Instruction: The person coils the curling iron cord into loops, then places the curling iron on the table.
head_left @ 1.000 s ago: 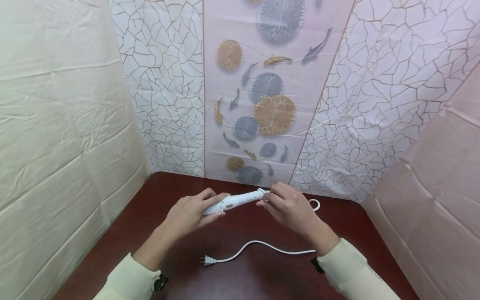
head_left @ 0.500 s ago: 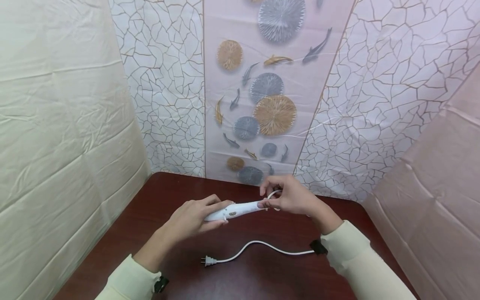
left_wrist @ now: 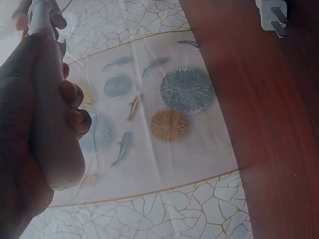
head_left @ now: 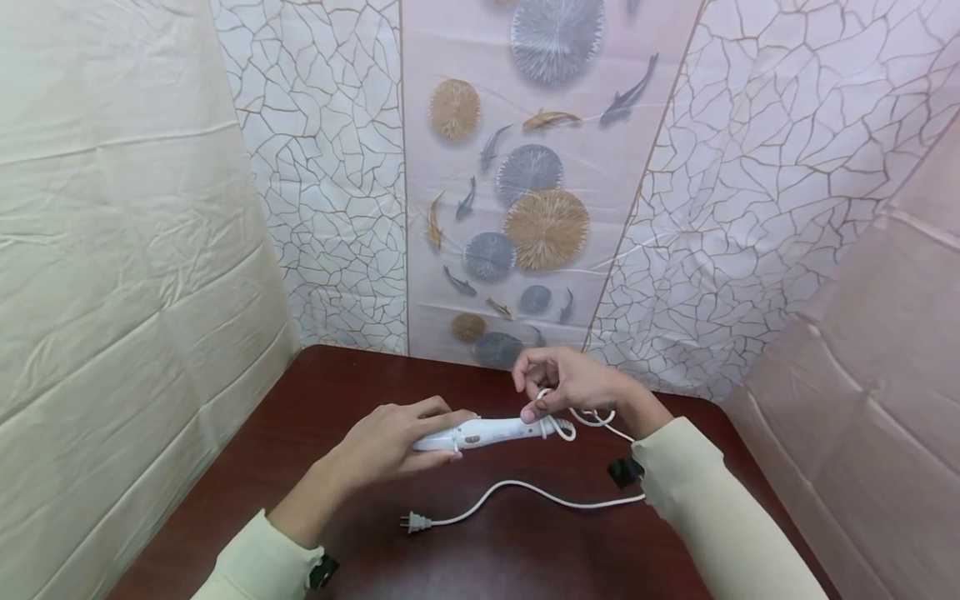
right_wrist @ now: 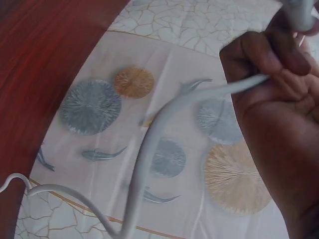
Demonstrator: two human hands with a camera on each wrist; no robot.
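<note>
A white hair styling iron point(head_left: 498, 430) is held level above the dark red table in the head view. My left hand point(head_left: 386, 442) grips its thick end, fingers wrapped round the body point(left_wrist: 56, 124) in the left wrist view. At the handle's other end my right hand point(head_left: 581, 385) has curled fingers holding the white cord point(right_wrist: 142, 164), its thumb by the handle tip. A small loop of cord hangs by that tip. Below, more cord lies on the table and ends in a two-pin plug point(head_left: 416, 522) at the left.
The dark red table point(head_left: 315, 375) has fabric walls close round it. A patterned cloth point(head_left: 337, 208) with fish and round motifs hangs behind. Cream fabric point(head_left: 135, 275) stands at the left and pinkish fabric point(head_left: 870, 333) at the right.
The iron has come down slightly and turned more level. My right hand has shifted its hold at the cord end, and a cord loop now shows there. The plug has stayed in place.
</note>
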